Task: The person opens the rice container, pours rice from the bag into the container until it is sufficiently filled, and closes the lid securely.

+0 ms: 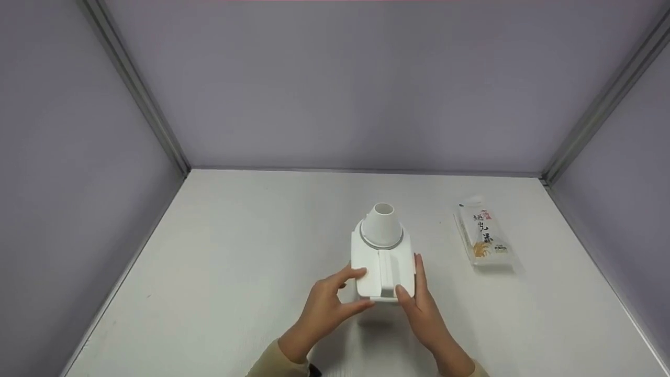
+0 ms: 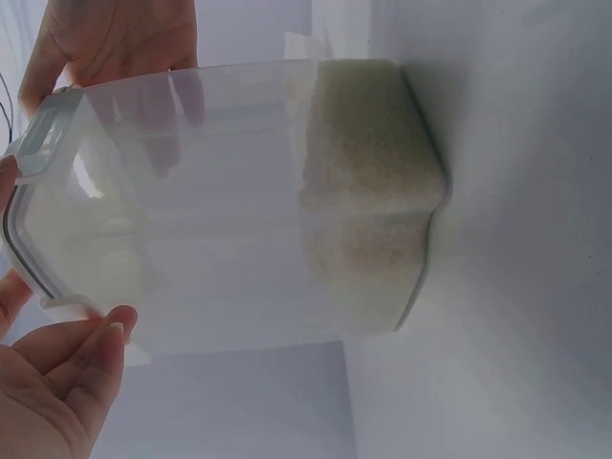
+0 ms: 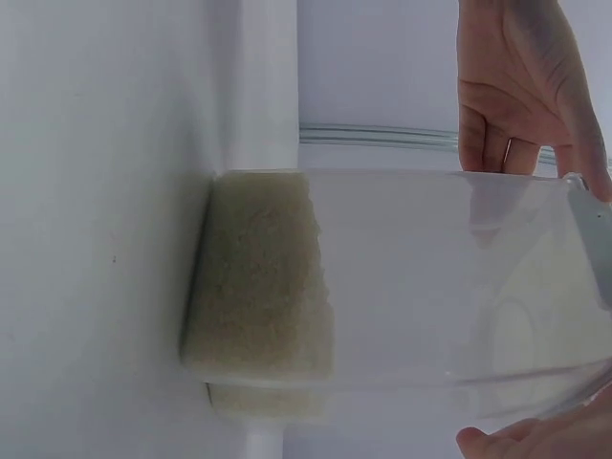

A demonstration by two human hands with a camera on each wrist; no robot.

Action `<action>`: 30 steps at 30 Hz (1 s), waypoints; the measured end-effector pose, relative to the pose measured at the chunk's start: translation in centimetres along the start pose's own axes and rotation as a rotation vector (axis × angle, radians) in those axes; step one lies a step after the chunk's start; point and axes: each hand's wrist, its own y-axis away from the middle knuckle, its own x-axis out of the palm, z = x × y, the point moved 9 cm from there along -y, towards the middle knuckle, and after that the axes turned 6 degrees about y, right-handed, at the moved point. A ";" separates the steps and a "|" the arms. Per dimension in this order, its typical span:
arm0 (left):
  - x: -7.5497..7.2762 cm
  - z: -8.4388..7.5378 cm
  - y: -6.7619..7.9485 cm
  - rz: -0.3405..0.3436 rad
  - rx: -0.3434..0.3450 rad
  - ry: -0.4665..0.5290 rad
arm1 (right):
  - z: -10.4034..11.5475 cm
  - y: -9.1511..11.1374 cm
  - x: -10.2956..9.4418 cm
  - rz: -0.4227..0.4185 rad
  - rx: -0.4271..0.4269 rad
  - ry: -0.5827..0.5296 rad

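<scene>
A clear rice storage container [image 2: 220, 210] stands upright on the table, with rice [image 3: 258, 277] in its lower part. Its white lid [image 1: 368, 285] carries a tapered white cup [image 1: 381, 230] at the far end and a raised strip down the middle. At the lid's left near corner my left hand [image 1: 327, 303] grips the edge, one finger on top and the thumb at the front. On the other side my right hand [image 1: 426, 317] holds the lid, thumb on the near right corner and fingers lying along the side wall.
To the right of the container lies a sealed clear-and-white packet [image 1: 484, 233] with printed characters and a yellow grain picture. White table [image 1: 235, 262] surrounds both things. Grey panels [image 1: 366, 94] rise at the back and both sides.
</scene>
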 end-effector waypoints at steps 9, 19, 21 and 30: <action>0.0 0.2 0.1 0.003 0.004 0.024 | -0.4 0.0 0.4 0.012 0.023 -0.048; 0.1 0.2 0.1 0.011 -0.010 0.024 | -0.8 0.2 0.6 0.021 0.053 -0.057; 0.1 0.2 0.2 0.014 -0.018 0.019 | -0.7 0.2 0.6 0.028 0.047 -0.064; 0.0 0.1 0.1 0.009 0.006 0.014 | -0.4 0.1 0.7 0.040 0.022 -0.087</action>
